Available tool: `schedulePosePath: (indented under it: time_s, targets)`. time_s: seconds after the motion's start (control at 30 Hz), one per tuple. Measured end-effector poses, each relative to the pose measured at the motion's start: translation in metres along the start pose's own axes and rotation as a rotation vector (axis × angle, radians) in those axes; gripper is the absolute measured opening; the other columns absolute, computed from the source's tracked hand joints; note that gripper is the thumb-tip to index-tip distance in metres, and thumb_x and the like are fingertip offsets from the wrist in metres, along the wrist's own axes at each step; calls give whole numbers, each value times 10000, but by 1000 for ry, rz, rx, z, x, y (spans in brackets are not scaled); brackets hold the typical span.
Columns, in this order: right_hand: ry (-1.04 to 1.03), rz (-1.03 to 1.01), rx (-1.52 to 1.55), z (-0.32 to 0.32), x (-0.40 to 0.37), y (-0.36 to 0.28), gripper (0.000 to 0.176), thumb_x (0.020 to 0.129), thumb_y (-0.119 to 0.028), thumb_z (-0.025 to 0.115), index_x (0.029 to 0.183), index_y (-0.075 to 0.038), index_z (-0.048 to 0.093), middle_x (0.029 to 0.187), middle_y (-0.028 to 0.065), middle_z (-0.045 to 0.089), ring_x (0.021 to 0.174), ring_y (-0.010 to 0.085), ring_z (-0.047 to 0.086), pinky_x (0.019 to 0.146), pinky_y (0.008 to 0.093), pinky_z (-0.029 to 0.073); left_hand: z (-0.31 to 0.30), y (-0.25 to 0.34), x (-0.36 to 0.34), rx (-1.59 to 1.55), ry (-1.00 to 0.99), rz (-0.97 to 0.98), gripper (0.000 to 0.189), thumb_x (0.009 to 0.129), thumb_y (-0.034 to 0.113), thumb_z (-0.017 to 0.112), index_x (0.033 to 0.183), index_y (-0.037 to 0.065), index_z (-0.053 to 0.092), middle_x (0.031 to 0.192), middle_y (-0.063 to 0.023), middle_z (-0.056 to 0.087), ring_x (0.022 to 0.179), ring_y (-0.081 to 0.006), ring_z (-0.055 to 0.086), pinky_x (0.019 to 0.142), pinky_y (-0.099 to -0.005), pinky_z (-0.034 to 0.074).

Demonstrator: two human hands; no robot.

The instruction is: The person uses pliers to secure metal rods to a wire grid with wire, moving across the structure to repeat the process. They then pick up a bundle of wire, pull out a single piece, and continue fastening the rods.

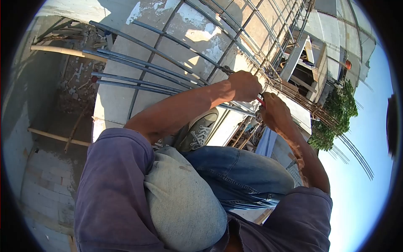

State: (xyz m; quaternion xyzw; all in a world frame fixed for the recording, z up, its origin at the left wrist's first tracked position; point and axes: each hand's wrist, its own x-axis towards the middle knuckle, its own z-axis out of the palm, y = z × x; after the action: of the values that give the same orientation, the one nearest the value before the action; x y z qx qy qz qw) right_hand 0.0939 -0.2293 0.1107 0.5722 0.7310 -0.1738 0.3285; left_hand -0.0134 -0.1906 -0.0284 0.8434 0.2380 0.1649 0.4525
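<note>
Red handle [261,101] is clamped in the right hand's [276,111] fingers [269,99] near rebar [126,37], the left hand's [245,86] hold unclear.

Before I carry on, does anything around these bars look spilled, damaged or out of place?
Two things: broken debris lies strewn at far left, untidy near work; and ragged white patches blotch the slab beneath the bars, perhaps spilled or flaking coating.

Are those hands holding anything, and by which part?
The right hand seems to hold a red item, its gripped part hidden; what it is, and whether the left hand holds anything, cannot be told.
</note>
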Motion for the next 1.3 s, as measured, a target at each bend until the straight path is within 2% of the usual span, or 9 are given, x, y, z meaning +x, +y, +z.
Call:
schedulePosePath:
  time_s: [0.43, 0.5, 0.57, 0.7, 0.87, 0.97, 1.07, 1.13, 1.3]
  targets:
    - [-48, -49, 261, 17, 13, 15, 72, 883, -40, 523, 904, 20, 559, 739, 257, 592, 726, 446, 599, 632, 491, 472, 13, 5, -11, -18, 124, 7, 146, 786, 176, 625, 811, 54, 701, 798, -139, 668, 756, -301, 667, 669, -404, 522]
    - [-237, -57, 278, 3, 26, 24, 88, 905, -85, 533, 860, -11, 548, 638, 170, 572, 552, 340, 584, 511, 422, 460, 11, 10, -17, 12, 309, 61, 117, 782, 156, 626, 784, 57, 687, 773, -123, 649, 738, -283, 652, 667, -395, 504]
    - [-897, 508, 1298, -29, 37, 20, 148, 924, -145, 553, 797, -72, 530, 589, 19, 485, 465, 143, 486, 418, 308, 399, 5, 22, -32, 231, 630, 61, 139, 825, 207, 604, 881, 81, 629, 800, -74, 640, 782, -220, 654, 710, -356, 498]
    - [-881, 538, 1382, -23, 25, -3, 287, 974, -244, 536, 724, -137, 446, 599, -73, 361, 476, 34, 335, 391, 206, 269, 41, 1, -23, -36, 915, 246, 142, 780, 236, 649, 724, 135, 566, 707, -11, 522, 681, -196, 549, 651, -332, 438]
    - [-796, 482, 1462, 6, 9, 0, 259, 953, -273, 585, 761, -123, 498, 611, -49, 448, 464, 44, 367, 392, 203, 267, 49, -13, -18, 36, 695, 406, 236, 802, 326, 624, 686, 137, 543, 637, -20, 525, 580, -201, 559, 571, -353, 445]
    - [-761, 419, 1108, -7, 10, -4, 225, 897, -249, 643, 812, -55, 566, 711, 73, 592, 599, 137, 578, 460, 278, 397, 41, -11, -16, 21, 498, 337, 196, 793, 274, 630, 700, 109, 576, 629, -58, 568, 587, -225, 595, 571, -358, 455]
    - [-125, 137, -53, -42, 0, -28, 243, 834, -211, 635, 912, 16, 594, 833, 190, 644, 854, 328, 645, 747, 413, 511, 10, -4, -2, -48, 265, 150, 101, 750, 184, 613, 763, 88, 642, 663, -97, 626, 624, -269, 633, 584, -394, 488]
    - [-40, 118, -130, -24, -2, -26, 201, 844, -172, 601, 931, 9, 605, 834, 192, 647, 854, 339, 650, 732, 418, 519, -24, 2, 0, -219, -76, 22, 145, 719, 155, 598, 795, 86, 700, 696, -127, 669, 664, -305, 661, 594, -420, 517]
    - [-189, 158, -102, -12, 16, -11, 155, 869, -64, 507, 902, -3, 645, 763, 202, 650, 756, 373, 666, 614, 433, 528, -14, 0, 1, -122, -104, 22, 190, 725, 218, 621, 820, 71, 696, 720, -124, 653, 681, -300, 634, 636, -385, 505]
